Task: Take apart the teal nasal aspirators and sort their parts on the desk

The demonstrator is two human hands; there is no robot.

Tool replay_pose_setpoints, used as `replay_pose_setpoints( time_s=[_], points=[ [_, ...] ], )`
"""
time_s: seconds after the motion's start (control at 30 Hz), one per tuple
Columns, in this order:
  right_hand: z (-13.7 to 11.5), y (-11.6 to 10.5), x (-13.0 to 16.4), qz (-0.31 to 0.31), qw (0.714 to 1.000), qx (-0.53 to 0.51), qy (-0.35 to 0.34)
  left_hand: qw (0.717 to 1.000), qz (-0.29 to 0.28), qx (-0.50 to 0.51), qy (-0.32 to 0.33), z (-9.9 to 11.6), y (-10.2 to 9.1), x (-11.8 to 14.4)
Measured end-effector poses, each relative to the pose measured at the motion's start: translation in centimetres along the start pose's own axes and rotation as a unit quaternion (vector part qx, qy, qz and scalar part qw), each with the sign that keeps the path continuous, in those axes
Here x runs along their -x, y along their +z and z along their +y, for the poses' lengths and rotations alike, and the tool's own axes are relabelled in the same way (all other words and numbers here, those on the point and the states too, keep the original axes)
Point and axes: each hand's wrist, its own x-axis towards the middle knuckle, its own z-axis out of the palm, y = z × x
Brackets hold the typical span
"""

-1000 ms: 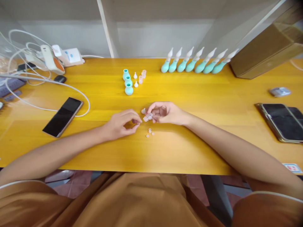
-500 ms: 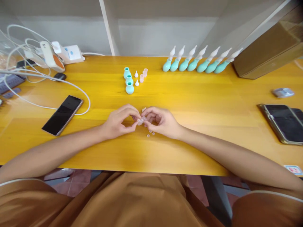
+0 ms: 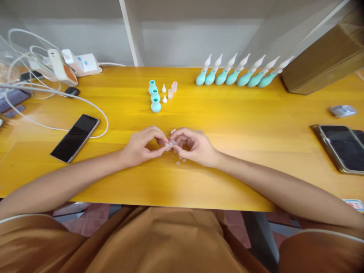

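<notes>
Wide yellow wooden tabletop (image 3: pixel 227 125) fills the view, grey wall panels behind it, and a big brown cardboard box (image 3: pixel 321 60) sits at the far right corner. Along the back stands a row of seven teal rubber bulbs with white nozzles (image 3: pixel 241 74); near centre, three bare teal bulbs (image 3: pixel 154 96) with loose white tips and clear caps just beside them. A black phone (image 3: pixel 75 137) lies to the left inside a loop of white cable, another dark phone (image 3: pixel 339 147) at the right edge. Now the hands: left hand (image 3: pixel 142 146) and right hand (image 3: pixel 195 146) meet at mid-table, fingertips pinched together on a small clear plastic piece (image 3: pixel 170 144), held just above the wood. It looks feather-light, stiff and slick, easy to flick away, so a pinch on its sides seems the surest hold. A few tiny clear rings (image 3: pixel 181 160) lie on the table just below the right hand.
</notes>
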Motion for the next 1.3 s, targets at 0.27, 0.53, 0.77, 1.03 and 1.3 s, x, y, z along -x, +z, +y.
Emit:
replay_pose_setpoints(
  time_s=[0.27,0.53,0.77,1.03,1.3],
  points=[
    [-0.2,0.2,0.0,0.011,0.998,0.046,-0.046,1.000,0.000,0.022,0.015,0.1,0.0,0.1],
    [-0.1,0.1,0.2,0.003,0.997,0.058,-0.051,1.000,-0.001,0.027,-0.010,-0.3,0.0,0.3],
    [-0.2,0.2,0.1,0.004,0.997,0.053,-0.057,0.997,-0.020,0.069,-0.035,-0.3,0.1,0.5],
    [0.0,0.1,0.0,0.018,1.000,-0.005,-0.024,0.996,0.002,0.085,-0.040,-0.5,0.3,0.1],
    [0.0,0.2,0.1,0.023,0.999,-0.025,-0.010,0.967,0.011,0.214,-0.136,-0.9,0.5,-0.3]
  ],
)
